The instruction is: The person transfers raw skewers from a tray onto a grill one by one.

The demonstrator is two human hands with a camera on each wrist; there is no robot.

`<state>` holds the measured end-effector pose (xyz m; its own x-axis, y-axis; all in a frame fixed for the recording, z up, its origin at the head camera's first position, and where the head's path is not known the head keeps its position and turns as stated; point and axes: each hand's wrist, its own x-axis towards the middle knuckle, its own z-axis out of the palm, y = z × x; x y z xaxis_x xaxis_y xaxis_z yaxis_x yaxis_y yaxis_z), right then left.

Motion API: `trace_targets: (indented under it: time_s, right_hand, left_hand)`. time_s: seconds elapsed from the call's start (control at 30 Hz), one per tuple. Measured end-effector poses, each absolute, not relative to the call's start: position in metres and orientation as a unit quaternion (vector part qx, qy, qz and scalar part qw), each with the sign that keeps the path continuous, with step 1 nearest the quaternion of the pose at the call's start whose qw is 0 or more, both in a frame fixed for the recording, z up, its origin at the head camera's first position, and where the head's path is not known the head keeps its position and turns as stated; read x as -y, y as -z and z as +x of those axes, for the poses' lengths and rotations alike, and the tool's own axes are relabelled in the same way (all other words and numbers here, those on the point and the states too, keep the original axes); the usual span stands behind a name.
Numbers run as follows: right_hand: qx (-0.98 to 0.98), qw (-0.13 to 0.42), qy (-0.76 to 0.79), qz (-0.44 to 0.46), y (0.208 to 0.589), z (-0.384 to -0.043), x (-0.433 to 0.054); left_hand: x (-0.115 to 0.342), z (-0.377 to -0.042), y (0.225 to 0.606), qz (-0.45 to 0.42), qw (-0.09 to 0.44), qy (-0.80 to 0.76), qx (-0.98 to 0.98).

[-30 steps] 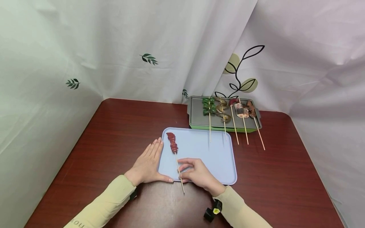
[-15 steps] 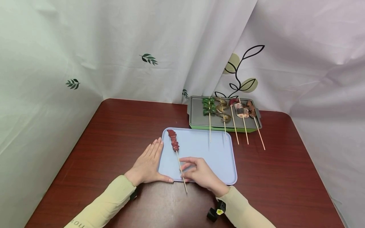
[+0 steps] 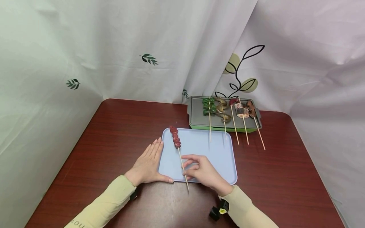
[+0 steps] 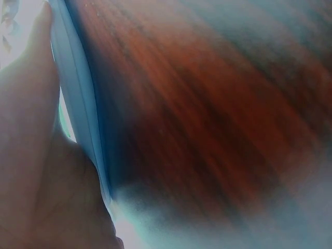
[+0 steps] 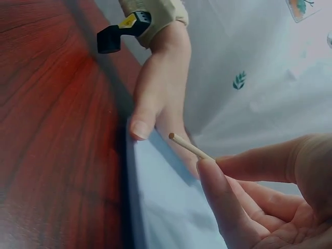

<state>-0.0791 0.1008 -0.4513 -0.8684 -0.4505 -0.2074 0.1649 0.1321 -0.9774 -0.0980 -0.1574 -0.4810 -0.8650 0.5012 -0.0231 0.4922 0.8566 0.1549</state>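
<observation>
In the head view, my right hand (image 3: pixel 205 172) pinches the stick of a red meat skewer (image 3: pixel 176 139) between thumb and fingers. The skewer slants over the left part of a pale blue tray (image 3: pixel 211 158), meat at the far end. Its stick end (image 5: pixel 189 146) pokes out past my thumb in the right wrist view. I cannot tell whether the meat touches the tray. My left hand (image 3: pixel 146 165) rests with straight fingers along the tray's left edge, thumb on the front edge. The left wrist view shows that hand against the tray's rim (image 4: pixel 85 98).
Behind the tray stands a green-sided grill with a grey plate (image 3: pixel 196 118). Several skewers lie on it: green pepper (image 3: pixel 209 107), shrimp (image 3: pixel 223 117), dark red meat (image 3: pixel 233 101), fish (image 3: pixel 242 112) and brown meat (image 3: pixel 251 109). Their sticks overhang the front. Curtains (image 3: pixel 119 47) surround the table (image 3: pixel 114 126).
My right hand has moved slightly right and away from me, carrying the red meat skewer with it. The left hand and the tray have stayed in place.
</observation>
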Motion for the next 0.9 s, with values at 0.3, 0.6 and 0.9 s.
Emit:
trace_targets:
  time_s: [0.3,0.6,0.9]
  right_hand:
    - [-0.712,0.223,0.656,-0.114,0.438,-0.088,-0.108]
    - [-0.726,0.196,0.650,-0.108,0.419,-0.105,-0.120]
    - [-0.744,0.161,0.639,-0.106,0.400,-0.119,-0.128]
  left_hand:
    - [0.159,-0.099,0.491,0.256,0.020,-0.078,-0.963]
    - [0.160,-0.099,0.491,0.260,0.017,-0.077,-0.962]
    - [0.159,-0.098,0.486,0.267,0.018,-0.086,-0.960]
